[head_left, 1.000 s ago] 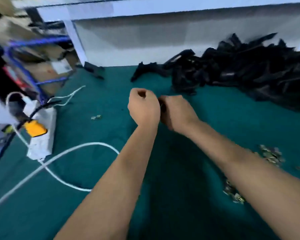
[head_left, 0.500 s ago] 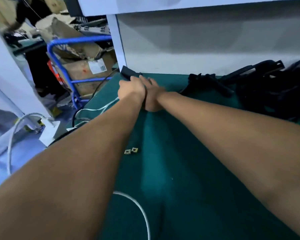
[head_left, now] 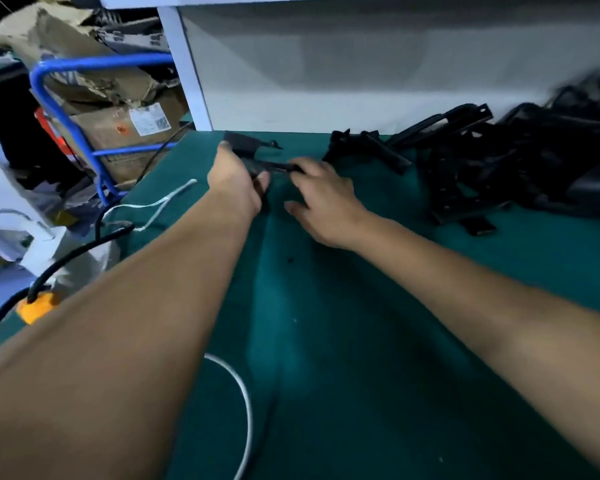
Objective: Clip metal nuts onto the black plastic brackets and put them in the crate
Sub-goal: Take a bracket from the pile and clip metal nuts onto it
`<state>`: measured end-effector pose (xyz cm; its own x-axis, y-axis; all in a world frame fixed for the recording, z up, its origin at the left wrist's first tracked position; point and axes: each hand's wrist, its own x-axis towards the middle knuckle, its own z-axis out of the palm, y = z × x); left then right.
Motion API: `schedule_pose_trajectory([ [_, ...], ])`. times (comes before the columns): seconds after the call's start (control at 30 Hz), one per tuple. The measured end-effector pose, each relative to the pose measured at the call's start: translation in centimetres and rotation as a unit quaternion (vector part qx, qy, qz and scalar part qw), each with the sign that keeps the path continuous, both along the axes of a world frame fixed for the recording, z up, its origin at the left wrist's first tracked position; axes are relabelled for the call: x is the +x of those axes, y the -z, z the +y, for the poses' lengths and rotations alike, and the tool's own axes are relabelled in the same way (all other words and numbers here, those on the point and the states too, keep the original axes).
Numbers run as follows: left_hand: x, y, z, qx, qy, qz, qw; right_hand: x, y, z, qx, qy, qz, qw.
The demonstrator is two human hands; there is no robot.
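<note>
Green bench mat (head_left: pixel 326 341), white backwall (head_left: pixel 326 81)

White label with QR code (head_left: pixel 150 122) on cardboard box (head_left: pixel 118 140), print too blurred to read

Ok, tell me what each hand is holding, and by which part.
Both hold one black plastic bracket: the left hand grips its left end, the right hand pinches its right end with the fingertips.

Bare green mat (head_left: pixel 343 375) near; bracket pile (head_left: pixel 520 161) crowds right, white cable (head_left: pixel 246 403) left.
</note>
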<state>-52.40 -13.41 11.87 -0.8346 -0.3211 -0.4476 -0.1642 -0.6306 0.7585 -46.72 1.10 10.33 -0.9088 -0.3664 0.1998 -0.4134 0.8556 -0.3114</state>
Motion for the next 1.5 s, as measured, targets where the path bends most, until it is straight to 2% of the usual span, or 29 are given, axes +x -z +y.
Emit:
schedule_pose_trajectory([
  [0.13,5.0,-0.7,4.7,-0.001,0.077,0.064,0.995,9.5,-2.0,8.5,-0.062,0.0,0.049,0.997],
  [0.2,8.6,-1.1,8.3,-0.037,0.111,0.093,0.989,14.7,-2.5,12.3,-0.089,0.0,0.04,0.995],
  [0.3,13.9,-1.3,13.8,-0.08,0.146,0.131,0.977,21.5,-2.8,17.0,-0.189,0.006,0.006,0.982],
  [0.4,18.9,-0.2,18.7,-0.031,0.192,0.117,0.974,27.0,-2.4,21.6,-0.263,0.039,-0.016,0.964],
  [0.5,23.4,1.4,22.1,0.016,0.196,0.102,0.975,31.2,-0.8,26.1,-0.289,0.086,-0.011,0.953],
  [0.6,26.1,2.8,22.5,0.032,0.177,0.142,0.973,32.4,0.4,28.9,-0.282,0.135,-0.012,0.95],
  [0.7,27.3,3.1,21.5,0.03,0.258,0.184,0.948,31.8,0.6,29.6,-0.195,0.166,0.004,0.967],
  [0.8,27.6,2.7,20.6,-0.001,0.349,0.214,0.912,31.3,0.3,29.2,-0.15,0.144,-0.05,0.977],
  [0.87,27.4,2.4,20.5,-0.003,0.372,0.231,0.899,31.2,0.5,28.7,-0.119,0.129,-0.093,0.98],
  [1.07,26.7,2.6,21.6,-0.063,0.432,0.258,0.862,31.2,0.0,28.2,-0.11,0.111,-0.142,0.977],
  [1.13,26.7,2.8,21.8,-0.067,0.454,0.255,0.851,31.1,0.1,28.0,-0.127,0.126,-0.12,0.977],
  [1.23,26.9,3.2,22.1,-0.059,0.48,0.249,0.839,31.1,0.5,27.6,-0.214,0.17,-0.051,0.961],
  [1.37,27.0,3.3,22.4,-0.04,0.485,0.25,0.837,30.7,1.1,27.2,-0.289,0.184,0.014,0.94],
  [1.5,27.1,3.0,22.5,-0.064,0.501,0.26,0.823,30.2,1.3,27.1,-0.428,0.18,0.012,0.886],
])
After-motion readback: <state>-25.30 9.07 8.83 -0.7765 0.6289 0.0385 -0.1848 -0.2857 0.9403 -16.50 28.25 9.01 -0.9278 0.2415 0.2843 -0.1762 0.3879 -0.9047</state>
